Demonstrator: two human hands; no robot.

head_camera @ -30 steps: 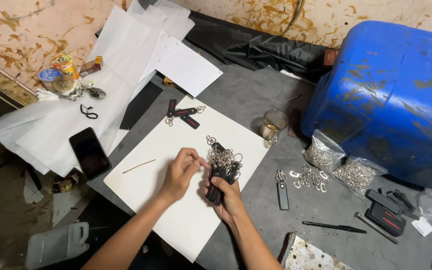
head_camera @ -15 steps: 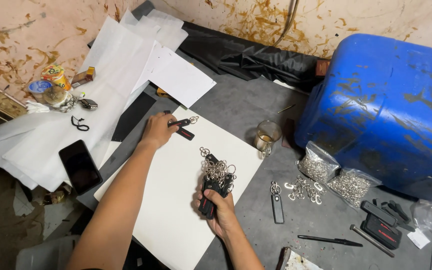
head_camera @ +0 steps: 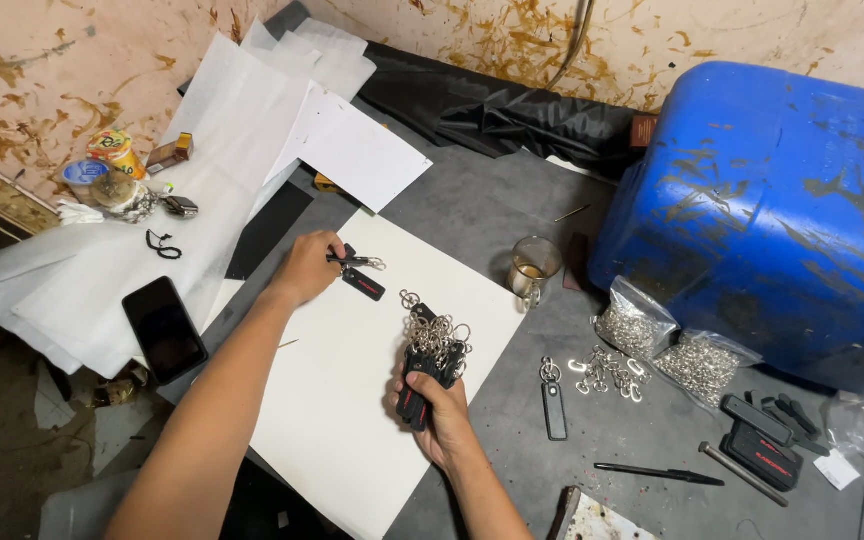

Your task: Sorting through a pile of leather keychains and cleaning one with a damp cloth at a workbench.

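My right hand (head_camera: 440,412) grips a bunch of black keychain tags with metal rings (head_camera: 432,350), held over a large white sheet (head_camera: 342,400). My left hand (head_camera: 307,268) reaches to the sheet's far corner and pinches one black keychain tag (head_camera: 349,260) by its end. Another black tag (head_camera: 363,284) lies just beside it on the sheet.
A black phone (head_camera: 163,329) rests on white paper at the left. A glass cup (head_camera: 534,266), a single black tag (head_camera: 553,408), loose metal clasps (head_camera: 609,370), two bags of rings (head_camera: 667,345), a pen (head_camera: 659,472) and a big blue drum (head_camera: 762,200) lie to the right.
My left hand left the bunch and reached out to the far corner of the sheet, where it now pinches a tag. My right hand kept hold of the bunch.
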